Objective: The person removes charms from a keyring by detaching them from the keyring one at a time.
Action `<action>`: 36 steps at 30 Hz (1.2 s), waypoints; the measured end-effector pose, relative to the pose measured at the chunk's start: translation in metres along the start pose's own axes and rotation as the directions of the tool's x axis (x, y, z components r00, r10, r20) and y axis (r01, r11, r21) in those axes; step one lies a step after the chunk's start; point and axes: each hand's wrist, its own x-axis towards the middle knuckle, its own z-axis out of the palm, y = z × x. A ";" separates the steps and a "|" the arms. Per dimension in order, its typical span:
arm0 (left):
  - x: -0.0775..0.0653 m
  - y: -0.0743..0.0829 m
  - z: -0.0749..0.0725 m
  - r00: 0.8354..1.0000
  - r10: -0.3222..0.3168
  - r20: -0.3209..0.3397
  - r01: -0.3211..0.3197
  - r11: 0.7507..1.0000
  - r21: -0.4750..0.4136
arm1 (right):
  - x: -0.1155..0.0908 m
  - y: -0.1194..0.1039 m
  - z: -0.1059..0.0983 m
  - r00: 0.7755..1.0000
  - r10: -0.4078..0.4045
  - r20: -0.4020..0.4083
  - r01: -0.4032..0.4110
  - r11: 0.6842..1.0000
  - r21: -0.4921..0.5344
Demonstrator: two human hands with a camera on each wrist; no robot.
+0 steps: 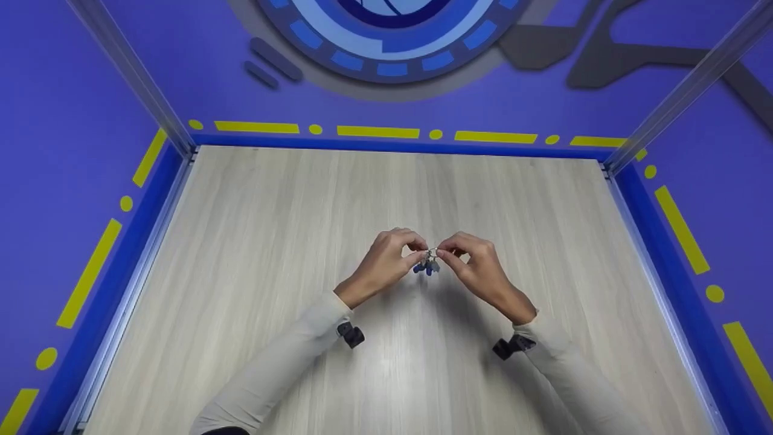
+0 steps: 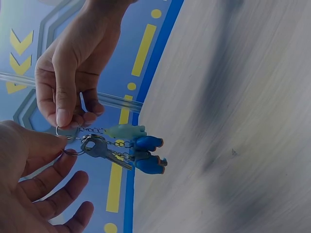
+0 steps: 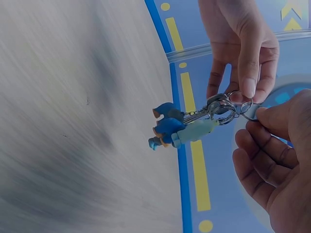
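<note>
Left hand [image 1: 386, 261] and right hand [image 1: 481, 266] pinching metal rings [image 1: 432, 251] mid-frame, key [image 2: 96, 147], blue charms [image 2: 148, 143] and pale charm [image 2: 124, 131] dangling, rings seemingly linked, fingertips [image 2: 63, 116] partly covering them, wooden table [image 1: 302, 199] beneath, blue wall [image 1: 386, 112] across top.

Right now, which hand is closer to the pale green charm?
Your right. The right hand pinches the keyring from the side nearer the pale green charm, fingertips close to it; the left hand pinches from the opposite side, farther off.
</note>
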 end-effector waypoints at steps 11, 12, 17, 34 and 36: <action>-0.001 0.000 -0.001 0.999 0.003 0.042 -0.004 0.999 0.041 | -0.002 -0.001 0.001 1.000 -0.006 0.029 0.006 1.000 -0.021; -0.002 -0.001 -0.001 0.999 0.006 0.041 -0.008 0.999 0.035 | -0.002 -0.001 0.001 1.000 -0.002 0.029 0.003 1.000 -0.018; -0.003 -0.004 -0.002 1.000 0.012 0.020 -0.012 1.000 -0.002 | -0.004 0.000 0.000 1.000 0.005 0.016 -0.005 1.000 -0.002; -0.010 -0.014 -0.016 0.993 -0.002 -0.117 -0.007 0.997 -0.075 | -0.034 0.024 -0.003 0.993 0.122 -0.006 -0.122 0.992 0.017; -0.011 -0.014 -0.018 0.993 -0.011 -0.117 0.003 0.998 -0.068 | -0.041 0.027 -0.001 0.990 0.143 0.012 -0.143 0.990 0.003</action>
